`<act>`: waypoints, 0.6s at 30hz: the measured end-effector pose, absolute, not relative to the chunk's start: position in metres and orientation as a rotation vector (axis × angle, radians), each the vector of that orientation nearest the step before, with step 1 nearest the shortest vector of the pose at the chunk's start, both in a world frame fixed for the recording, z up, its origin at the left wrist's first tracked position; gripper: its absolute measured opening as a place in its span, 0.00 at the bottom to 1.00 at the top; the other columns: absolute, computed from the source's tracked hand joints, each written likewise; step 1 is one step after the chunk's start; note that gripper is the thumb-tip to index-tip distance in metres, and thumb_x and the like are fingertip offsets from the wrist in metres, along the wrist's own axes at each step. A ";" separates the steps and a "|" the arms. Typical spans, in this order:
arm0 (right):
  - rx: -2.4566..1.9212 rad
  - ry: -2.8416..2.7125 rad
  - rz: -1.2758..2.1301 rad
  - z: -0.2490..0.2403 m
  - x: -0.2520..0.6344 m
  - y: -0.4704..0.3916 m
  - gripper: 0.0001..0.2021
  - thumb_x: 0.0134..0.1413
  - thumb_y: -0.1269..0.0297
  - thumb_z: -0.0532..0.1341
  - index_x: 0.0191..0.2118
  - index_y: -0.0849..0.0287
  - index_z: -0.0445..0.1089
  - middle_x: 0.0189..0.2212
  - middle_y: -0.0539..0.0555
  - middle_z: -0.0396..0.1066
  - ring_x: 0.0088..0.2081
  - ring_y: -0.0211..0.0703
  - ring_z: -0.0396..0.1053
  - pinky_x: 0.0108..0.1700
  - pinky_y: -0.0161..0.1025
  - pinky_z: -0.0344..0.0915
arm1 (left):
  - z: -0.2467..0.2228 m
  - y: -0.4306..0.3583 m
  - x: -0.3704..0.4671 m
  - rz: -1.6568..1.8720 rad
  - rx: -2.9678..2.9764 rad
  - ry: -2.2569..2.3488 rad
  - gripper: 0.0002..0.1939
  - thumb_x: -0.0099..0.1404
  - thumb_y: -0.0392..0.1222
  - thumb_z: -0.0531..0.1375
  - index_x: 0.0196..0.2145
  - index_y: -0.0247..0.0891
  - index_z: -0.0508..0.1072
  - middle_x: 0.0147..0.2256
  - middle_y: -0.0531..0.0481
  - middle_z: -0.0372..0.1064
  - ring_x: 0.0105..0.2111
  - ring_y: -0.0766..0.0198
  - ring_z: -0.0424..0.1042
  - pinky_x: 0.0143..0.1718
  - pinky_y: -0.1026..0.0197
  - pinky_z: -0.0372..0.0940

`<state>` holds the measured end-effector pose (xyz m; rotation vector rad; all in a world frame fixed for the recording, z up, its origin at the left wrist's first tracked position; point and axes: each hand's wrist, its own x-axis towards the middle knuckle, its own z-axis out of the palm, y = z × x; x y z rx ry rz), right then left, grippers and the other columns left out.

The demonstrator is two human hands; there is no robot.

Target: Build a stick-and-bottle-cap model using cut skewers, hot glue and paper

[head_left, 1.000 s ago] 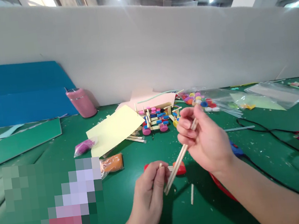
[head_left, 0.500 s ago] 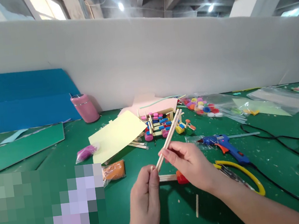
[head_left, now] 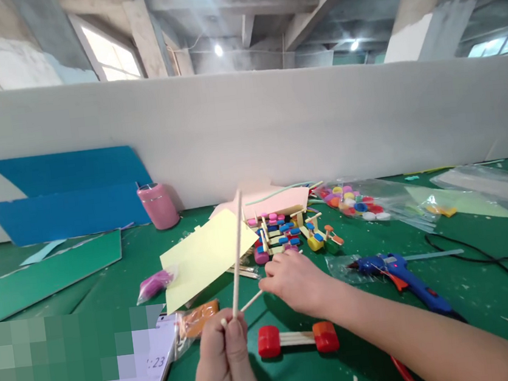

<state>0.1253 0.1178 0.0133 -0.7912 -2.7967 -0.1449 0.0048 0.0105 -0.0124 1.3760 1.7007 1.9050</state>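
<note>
Pinched between the thumb and fingers of my left hand point(head_left: 227, 355) is a pale wooden stick point(head_left: 239, 253) that stands nearly upright, with another stick end showing beside the thumb. My right hand point(head_left: 292, 281) is closed on a second thin wooden stick point(head_left: 252, 301), which slants down toward the left hand. Below the right hand, on the green table, lies a piece made of pale sticks point(head_left: 297, 338) with a red block point(head_left: 269, 341) at each end.
Behind my hands are yellow paper point(head_left: 201, 254) and small colourful stick-and-block models point(head_left: 282, 236). A blue glue gun point(head_left: 403, 271) with a cable lies right. Purple point(head_left: 155, 285) and orange point(head_left: 199, 319) packets, a phone point(head_left: 161, 360) and a pink container point(head_left: 158, 206) are left.
The hands have moved apart, and the sticks once held together are now separated between them. The view has tilted upward. Both red blocks of the piece on the table now show.
</note>
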 end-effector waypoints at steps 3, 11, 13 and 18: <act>-0.795 -2.819 -0.114 0.005 0.118 0.123 0.08 0.52 0.74 0.56 0.33 0.58 0.71 0.31 0.56 0.70 0.36 0.47 0.65 0.34 0.41 0.60 | -0.020 0.012 0.006 1.836 1.419 1.713 0.11 0.63 0.50 0.52 0.31 0.41 0.67 0.25 0.53 0.64 0.24 0.65 0.64 0.24 0.66 0.62; -0.980 -2.364 0.666 0.040 0.166 0.082 0.12 0.60 0.66 0.50 0.46 0.58 0.66 0.35 0.53 0.68 0.37 0.39 0.65 0.40 0.37 0.62 | -0.013 0.010 0.008 1.644 1.629 1.694 0.06 0.63 0.39 0.53 0.29 0.40 0.67 0.22 0.56 0.63 0.21 0.69 0.61 0.22 0.69 0.58; -1.016 -2.061 1.183 0.039 0.177 0.059 0.14 0.60 0.59 0.51 0.51 0.53 0.61 0.30 0.49 0.66 0.30 0.36 0.65 0.32 0.34 0.64 | -0.009 0.008 0.013 1.491 1.777 1.566 0.06 0.62 0.36 0.53 0.28 0.41 0.67 0.22 0.56 0.63 0.21 0.69 0.61 0.23 0.70 0.57; -0.924 -1.617 1.516 0.017 0.180 0.033 0.11 0.58 0.58 0.54 0.43 0.56 0.66 0.29 0.49 0.65 0.32 0.35 0.65 0.34 0.31 0.64 | -0.005 0.002 0.025 1.282 1.884 1.285 0.08 0.62 0.33 0.52 0.32 0.43 0.69 0.27 0.53 0.67 0.27 0.66 0.65 0.32 0.68 0.59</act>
